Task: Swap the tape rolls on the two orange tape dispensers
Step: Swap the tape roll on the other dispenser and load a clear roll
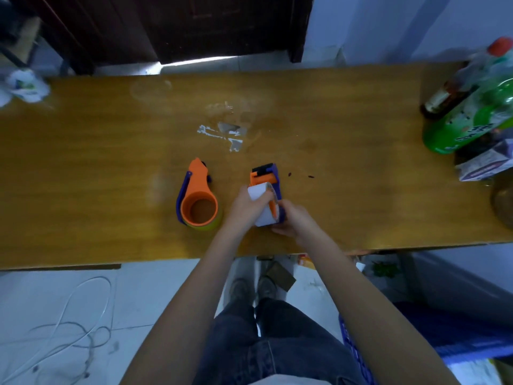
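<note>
Two orange and purple tape dispensers are on the wooden table (361, 190). The left dispenser (197, 194) lies flat with a yellowish tape roll (211, 225) under its orange hub. The right dispenser (268, 182) stands on edge near the table's middle front, carrying a white tape roll (262, 215). My left hand (243, 207) grips the white roll from the left side. My right hand (295, 218) holds the dispenser's purple rear end from the right. The roll still sits on the dispenser's hub.
Bottles (469, 107) and a small carton (485, 165) crowd the table's right end. A crumpled white bag (23, 84) sits at the far left corner. Torn tape residue (222, 134) marks the table's middle. White cable (72, 329) lies on the floor at the left.
</note>
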{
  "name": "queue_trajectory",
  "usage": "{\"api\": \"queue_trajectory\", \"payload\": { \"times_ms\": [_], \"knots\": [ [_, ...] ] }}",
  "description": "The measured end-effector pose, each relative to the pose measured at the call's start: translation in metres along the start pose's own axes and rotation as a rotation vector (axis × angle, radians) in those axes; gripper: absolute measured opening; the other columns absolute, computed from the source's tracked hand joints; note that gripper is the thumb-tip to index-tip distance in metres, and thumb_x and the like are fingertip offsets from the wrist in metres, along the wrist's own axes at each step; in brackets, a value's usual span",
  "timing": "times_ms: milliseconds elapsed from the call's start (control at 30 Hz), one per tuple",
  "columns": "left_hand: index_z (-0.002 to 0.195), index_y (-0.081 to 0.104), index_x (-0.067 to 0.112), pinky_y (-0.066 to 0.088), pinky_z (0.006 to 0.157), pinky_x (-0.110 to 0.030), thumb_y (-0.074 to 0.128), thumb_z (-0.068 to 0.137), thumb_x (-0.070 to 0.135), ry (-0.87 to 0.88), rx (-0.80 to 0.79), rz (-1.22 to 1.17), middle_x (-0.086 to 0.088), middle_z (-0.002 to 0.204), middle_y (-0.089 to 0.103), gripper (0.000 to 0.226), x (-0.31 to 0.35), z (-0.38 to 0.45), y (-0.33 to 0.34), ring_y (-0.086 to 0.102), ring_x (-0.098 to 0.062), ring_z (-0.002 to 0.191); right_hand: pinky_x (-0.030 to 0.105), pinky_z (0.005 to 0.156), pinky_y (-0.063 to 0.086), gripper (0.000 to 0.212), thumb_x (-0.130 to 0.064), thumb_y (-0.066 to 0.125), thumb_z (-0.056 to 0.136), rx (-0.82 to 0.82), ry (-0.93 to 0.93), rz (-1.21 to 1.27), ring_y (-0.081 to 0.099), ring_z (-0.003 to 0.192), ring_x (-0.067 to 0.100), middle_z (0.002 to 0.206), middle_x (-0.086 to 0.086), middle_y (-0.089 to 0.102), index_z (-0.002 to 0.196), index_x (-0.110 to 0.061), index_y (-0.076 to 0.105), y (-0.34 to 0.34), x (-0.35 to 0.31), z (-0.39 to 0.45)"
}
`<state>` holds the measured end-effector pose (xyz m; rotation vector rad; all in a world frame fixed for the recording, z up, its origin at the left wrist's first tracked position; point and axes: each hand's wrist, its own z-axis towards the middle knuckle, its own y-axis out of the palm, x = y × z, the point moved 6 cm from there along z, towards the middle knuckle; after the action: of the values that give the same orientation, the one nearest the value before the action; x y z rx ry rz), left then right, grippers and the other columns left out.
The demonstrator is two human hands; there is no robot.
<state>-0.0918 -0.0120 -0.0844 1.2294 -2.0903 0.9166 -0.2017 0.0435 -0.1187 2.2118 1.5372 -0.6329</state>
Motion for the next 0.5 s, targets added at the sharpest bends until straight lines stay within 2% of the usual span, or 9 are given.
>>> {"api": "queue_trajectory", "payload": {
  "times_ms": [67, 133, 233, 333, 433, 500],
  "knots": [
    [0.11, 0.045, 0.019, 0.051, 0.077, -0.037, 0.058, 0.086, 0.027, -0.08, -0.054, -0.195, -0.001, 0.099, 0.056, 0.028, -0.003, -0.001, -0.006, 0.055, -0.019, 0.09, 0.034, 0.075, 0.057, 0.014, -0.032, 0.051, 0.091, -0.011, -0.068, 0.045, 0.06, 0.094, 0.021, 0.096, 0.004, 0.06, 0.085, -0.022, 0.058, -0.002, -0.006, -0.004],
    [0.122, 0.049, 0.015, 0.054, 0.077, -0.039, 0.055, 0.088, 0.022, -0.126, -0.177, -0.48, -0.01, 0.121, 0.057, 0.035, -0.007, -0.002, -0.01, 0.057, -0.025, 0.106, 0.042, 0.079, 0.057, 0.012, -0.032, 0.055, 0.09, -0.057, -0.137, 0.098, 0.06, 0.102, 0.026, 0.105, 0.005, 0.057, 0.092, -0.021, 0.055, -0.004, -0.014, -0.012],
    [0.135, 0.045, 0.008, 0.058, 0.073, -0.034, 0.047, 0.092, 0.019, -0.08, -0.351, -0.701, -0.013, 0.128, 0.056, 0.044, -0.01, -0.005, -0.015, 0.058, -0.026, 0.11, 0.048, 0.078, 0.058, 0.023, -0.028, 0.059, 0.089, -0.149, -0.241, 0.143, 0.062, 0.103, 0.028, 0.109, 0.007, 0.059, 0.108, -0.016, 0.052, -0.004, -0.025, -0.025],
    [0.136, 0.045, 0.007, 0.057, 0.08, -0.034, 0.05, 0.087, 0.017, -0.002, -0.404, -0.72, -0.012, 0.125, 0.057, 0.05, -0.007, -0.008, -0.023, 0.058, -0.026, 0.111, 0.045, 0.074, 0.06, 0.029, -0.022, 0.064, 0.086, -0.186, -0.332, 0.129, 0.065, 0.103, 0.027, 0.112, 0.005, 0.063, 0.112, -0.021, 0.052, -0.003, -0.037, -0.037],
    [0.129, 0.05, 0.012, 0.055, 0.084, -0.034, 0.053, 0.089, 0.014, 0.078, -0.415, -0.619, -0.006, 0.116, 0.062, 0.04, 0.0, -0.012, -0.032, 0.059, -0.023, 0.109, 0.043, 0.073, 0.06, 0.041, -0.021, 0.065, 0.084, -0.186, -0.36, 0.134, 0.065, 0.103, 0.027, 0.116, 0.004, 0.063, 0.122, -0.017, 0.05, -0.003, -0.041, -0.043],
    [0.137, 0.044, 0.016, 0.053, 0.089, -0.036, 0.063, 0.086, 0.021, 0.11, -0.353, -0.495, -0.004, 0.126, 0.059, 0.055, 0.0, -0.012, -0.039, 0.057, -0.022, 0.116, 0.043, 0.073, 0.06, 0.041, -0.02, 0.065, 0.084, -0.177, -0.375, 0.135, 0.067, 0.101, 0.025, 0.114, 0.004, 0.064, 0.122, -0.019, 0.049, -0.003, -0.042, -0.044]
  ]
}}
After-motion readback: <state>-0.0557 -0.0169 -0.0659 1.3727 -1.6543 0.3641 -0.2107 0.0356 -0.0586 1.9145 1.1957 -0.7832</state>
